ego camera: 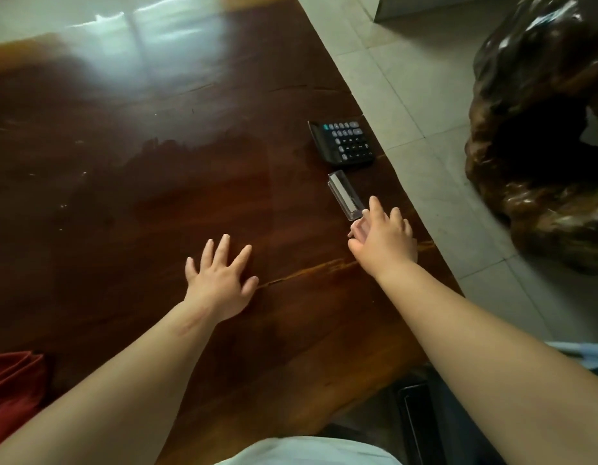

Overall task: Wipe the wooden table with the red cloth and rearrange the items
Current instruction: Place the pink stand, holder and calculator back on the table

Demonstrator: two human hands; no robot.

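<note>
A dark wooden table (pixel 150 203) fills most of the view, with damp streaks across its middle. The red cloth (pixel 12 387) lies bunched at the table's near left corner, away from both hands. My left hand (pixel 220 280) rests flat on the wood with fingers spread, holding nothing. My right hand (pixel 384 239) reaches toward the right edge, fingers apart, its fingertips touching the near end of a clear plastic holder (pixel 346 194). Beyond the holder, close to the right edge, sits a black calculator (pixel 344 142).
The table's right edge (pixel 408 196) runs diagonally, with a pale tiled floor (pixel 408 95) beyond it. A large dark carved wooden root piece (pixel 542 135) stands on the floor at the right. A dark seat edge (pixel 415 421) shows below the near table edge.
</note>
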